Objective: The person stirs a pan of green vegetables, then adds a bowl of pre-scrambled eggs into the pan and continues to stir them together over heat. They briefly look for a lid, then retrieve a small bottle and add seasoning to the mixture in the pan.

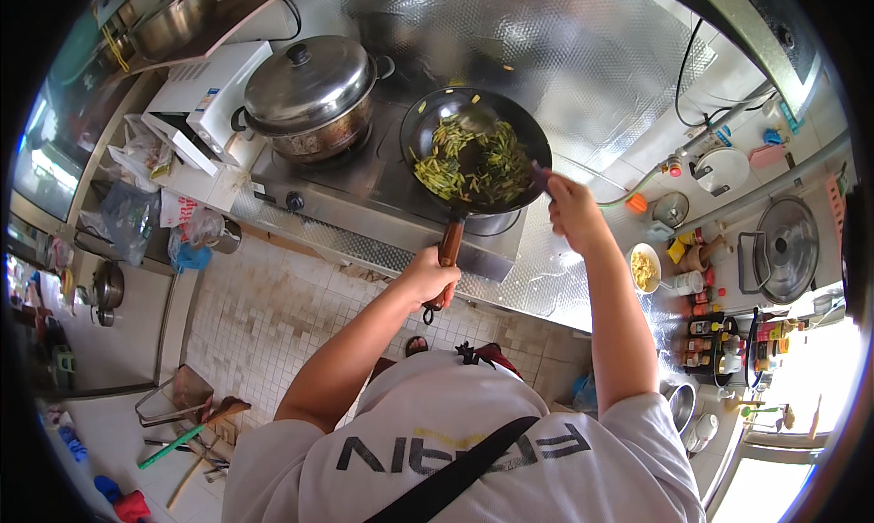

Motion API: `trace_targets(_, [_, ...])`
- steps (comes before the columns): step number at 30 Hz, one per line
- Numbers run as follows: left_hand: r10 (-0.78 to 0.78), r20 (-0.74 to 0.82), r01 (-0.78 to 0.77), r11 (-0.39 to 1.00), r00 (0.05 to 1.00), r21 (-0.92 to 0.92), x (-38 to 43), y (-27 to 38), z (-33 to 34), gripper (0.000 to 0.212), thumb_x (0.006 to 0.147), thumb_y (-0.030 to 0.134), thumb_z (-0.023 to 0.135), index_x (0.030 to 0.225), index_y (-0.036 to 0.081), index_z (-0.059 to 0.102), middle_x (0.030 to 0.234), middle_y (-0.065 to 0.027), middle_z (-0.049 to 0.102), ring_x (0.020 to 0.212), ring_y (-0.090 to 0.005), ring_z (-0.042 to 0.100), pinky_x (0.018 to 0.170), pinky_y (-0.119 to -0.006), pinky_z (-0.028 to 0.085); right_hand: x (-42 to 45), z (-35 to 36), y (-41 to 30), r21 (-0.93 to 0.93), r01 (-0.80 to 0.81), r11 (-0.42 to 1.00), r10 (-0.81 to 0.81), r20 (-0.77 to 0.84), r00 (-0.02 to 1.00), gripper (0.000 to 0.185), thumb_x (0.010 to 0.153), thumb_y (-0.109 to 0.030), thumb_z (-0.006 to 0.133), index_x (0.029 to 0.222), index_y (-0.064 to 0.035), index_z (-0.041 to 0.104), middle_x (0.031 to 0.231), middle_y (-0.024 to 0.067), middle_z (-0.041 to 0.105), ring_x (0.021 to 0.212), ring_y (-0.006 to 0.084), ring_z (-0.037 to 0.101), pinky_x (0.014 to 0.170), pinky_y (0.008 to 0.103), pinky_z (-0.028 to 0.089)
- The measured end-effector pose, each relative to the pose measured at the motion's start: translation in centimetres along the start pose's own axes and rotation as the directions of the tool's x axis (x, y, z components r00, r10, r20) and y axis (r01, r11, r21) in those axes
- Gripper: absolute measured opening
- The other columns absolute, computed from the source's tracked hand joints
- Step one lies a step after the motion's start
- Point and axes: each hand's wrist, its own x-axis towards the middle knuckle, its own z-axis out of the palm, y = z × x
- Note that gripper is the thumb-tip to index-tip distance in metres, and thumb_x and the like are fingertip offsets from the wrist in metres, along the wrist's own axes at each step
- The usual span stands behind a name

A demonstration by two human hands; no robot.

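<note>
A dark wok (526,113) rests over the right side of a steel gas stove (355,202). Inside it lie chopped green vegetables (444,161), spread mostly over the bottom with a few bits up the far wall. My left hand (427,277) is wrapped around the wok's brown wooden handle (450,242). At the wok's right rim, my right hand (572,209) grips the dark handle of a spatula (541,176). The spatula's blade is blurred among the vegetables, so its exact shape is hard to tell.
A large lidded steel pot (311,100) stands on the left burner, with a white microwave oven (212,106) beyond it. Right of the stove are a bowl of yellow food (644,269) and several seasoning bottles (700,345). A green gas hose (625,196) runs behind my right forearm.
</note>
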Motion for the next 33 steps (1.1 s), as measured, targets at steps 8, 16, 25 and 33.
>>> trace_targets(8, [-0.012,0.043,0.009,0.998,0.999,0.064,0.6,0.9,-0.3,0.015,0.099,0.005,0.069,0.087,0.004,0.060,0.069,-0.0076,0.065,0.050,-0.0189,0.064,0.046,-0.039,0.052,5.9,5.6,5.9,-0.421,0.514,0.748,-0.551,0.039,0.834,0.042,0.118,-0.026,0.064,0.155,-0.0097,0.071,0.088,0.0141,0.070,0.065,0.0167,0.065,0.060,0.0363,0.053])
trace_targets(16, [-0.008,0.031,0.006,0.999,1.000,0.041,0.4,0.4,-0.6,0.015,0.099,0.005,0.069,0.089,0.004,0.060,0.069,-0.0069,0.064,0.051,-0.0189,0.064,0.046,-0.039,0.053,2.1,-1.1,1.7,-0.395,0.263,0.880,-0.328,-0.104,0.939,0.038,0.116,-0.024,0.062,0.142,-0.0020,0.078,0.085,0.0132,0.076,0.074,0.0205,0.072,0.075,0.0366,0.058])
trace_targets(25, [-0.018,0.040,0.015,0.997,0.999,0.072,0.9,0.9,-1.3,0.016,0.099,0.004,0.068,0.087,0.004,0.058,0.070,-0.0075,0.064,0.051,-0.0186,0.063,0.046,-0.039,0.054,5.2,6.2,6.0,-0.559,0.608,0.563,-0.664,0.133,0.736,0.041,0.117,-0.024,0.063,0.153,-0.0049,0.070,0.087,0.0202,0.078,0.071,0.0339,0.075,0.070,0.0467,0.059])
trace_targets(33, [-0.036,0.061,0.034,0.999,0.998,0.023,1.2,0.8,0.0,0.015,0.099,0.003,0.067,0.088,0.004,0.058,0.071,-0.0075,0.064,0.051,-0.0184,0.062,0.047,-0.038,0.054,-6.2,-6.0,-1.1,-0.865,0.384,0.322,-0.445,0.219,0.868,0.037,0.113,-0.023,0.064,0.149,-0.0191,0.075,0.102,0.0255,0.081,0.096,0.0450,0.080,0.086,0.0566,0.063])
